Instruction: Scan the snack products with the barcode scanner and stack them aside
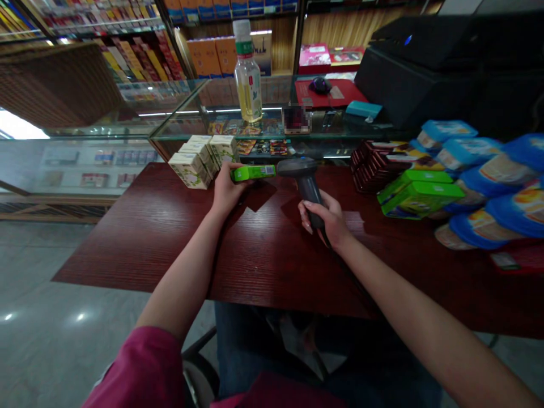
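Between the fingers of my left hand (pixel 228 190) is a small bright green box (pixel 255 172), with a barcode on the end that faces right. My right hand (pixel 325 215) is wrapped round the handle of a dark barcode scanner (pixel 297 168). The scanner's head points left at the barcode, a short gap away. Just behind my left hand stand several cream cartons with a green leaf print (pixel 190 169), grouped on the dark red wooden table (pixel 263 255).
At right are stacked green boxes (pixel 416 198), dark red packs (pixel 369 164) and several blue-lidded tubs (pixel 476 221). Behind the table, a glass display case (pixel 191 113) carries a bottle of yellowish liquid (pixel 249 85), a mouse (pixel 320 85) and a black machine (pixel 425 73).
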Available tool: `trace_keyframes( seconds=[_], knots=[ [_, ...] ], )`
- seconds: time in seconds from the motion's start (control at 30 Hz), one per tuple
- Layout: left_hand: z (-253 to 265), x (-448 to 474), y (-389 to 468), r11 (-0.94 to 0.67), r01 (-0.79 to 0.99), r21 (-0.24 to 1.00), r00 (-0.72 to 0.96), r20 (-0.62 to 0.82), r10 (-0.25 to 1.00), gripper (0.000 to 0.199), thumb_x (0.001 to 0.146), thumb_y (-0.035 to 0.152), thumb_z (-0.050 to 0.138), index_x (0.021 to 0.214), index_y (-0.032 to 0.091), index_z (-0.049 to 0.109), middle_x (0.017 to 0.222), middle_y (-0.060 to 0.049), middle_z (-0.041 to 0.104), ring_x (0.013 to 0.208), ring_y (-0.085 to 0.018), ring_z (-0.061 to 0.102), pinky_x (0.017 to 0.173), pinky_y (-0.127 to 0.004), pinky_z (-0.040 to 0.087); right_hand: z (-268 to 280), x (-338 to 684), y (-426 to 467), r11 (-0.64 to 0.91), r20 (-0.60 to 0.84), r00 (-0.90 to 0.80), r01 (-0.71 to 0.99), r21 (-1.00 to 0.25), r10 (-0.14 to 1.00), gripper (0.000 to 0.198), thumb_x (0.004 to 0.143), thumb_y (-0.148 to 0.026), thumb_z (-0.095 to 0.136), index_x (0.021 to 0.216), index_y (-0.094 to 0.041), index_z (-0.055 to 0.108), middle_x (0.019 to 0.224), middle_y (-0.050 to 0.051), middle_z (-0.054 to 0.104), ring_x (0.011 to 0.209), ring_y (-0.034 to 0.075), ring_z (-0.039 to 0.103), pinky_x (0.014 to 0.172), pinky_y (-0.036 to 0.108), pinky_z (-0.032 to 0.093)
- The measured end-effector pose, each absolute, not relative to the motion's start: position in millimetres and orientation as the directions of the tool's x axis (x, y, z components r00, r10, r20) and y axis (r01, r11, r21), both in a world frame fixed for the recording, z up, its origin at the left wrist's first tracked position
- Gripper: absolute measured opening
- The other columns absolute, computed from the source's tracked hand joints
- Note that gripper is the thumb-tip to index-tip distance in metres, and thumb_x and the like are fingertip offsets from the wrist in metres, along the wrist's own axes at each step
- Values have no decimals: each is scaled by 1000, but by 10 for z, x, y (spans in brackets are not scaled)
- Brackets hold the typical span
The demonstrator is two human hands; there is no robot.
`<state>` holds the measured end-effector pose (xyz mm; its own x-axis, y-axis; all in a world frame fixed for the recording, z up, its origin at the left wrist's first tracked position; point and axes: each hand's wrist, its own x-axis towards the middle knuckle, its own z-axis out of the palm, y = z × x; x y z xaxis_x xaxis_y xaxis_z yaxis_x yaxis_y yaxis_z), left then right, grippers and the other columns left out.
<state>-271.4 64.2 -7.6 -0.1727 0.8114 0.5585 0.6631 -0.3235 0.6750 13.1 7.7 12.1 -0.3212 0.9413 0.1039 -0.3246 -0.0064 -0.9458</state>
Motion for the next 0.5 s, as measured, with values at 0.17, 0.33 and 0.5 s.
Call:
trace_keyframes(
  seconds=[0.17,0.33,0.5],
  knots=[
    [-49,-2685,625,-334,637,695,-179,555,812,41,74,21,86,104,23,60,106,-3,74,98,-22,70,90,-34,58,117,135,87,-42,89,-326,-373,-927,941,27,82,-38,79,85,-23,57,67,-5,58,43,8,46,35,23,37],
    [-19,-2667,607,-330,667,669,-181,574,798,44,76,23,84,114,22,62,113,-4,74,106,-23,70,98,-36,56,110,143,118,-11,123,-309,-398,-917,943,28,81,-39,81,81,-22,58,68,-4,60,43,8,50,35,22,40],
    [-1,-2652,570,-374,675,636,-145,612,778,47,78,24,81,122,21,64,124,-7,73,119,-26,68,108,-40,52,121,172,152,-30,120,-312,-437,-899,942,35,79,-43,82,81,-22,54,69,-4,61,41,7,48,34,21,39]
  ],
)
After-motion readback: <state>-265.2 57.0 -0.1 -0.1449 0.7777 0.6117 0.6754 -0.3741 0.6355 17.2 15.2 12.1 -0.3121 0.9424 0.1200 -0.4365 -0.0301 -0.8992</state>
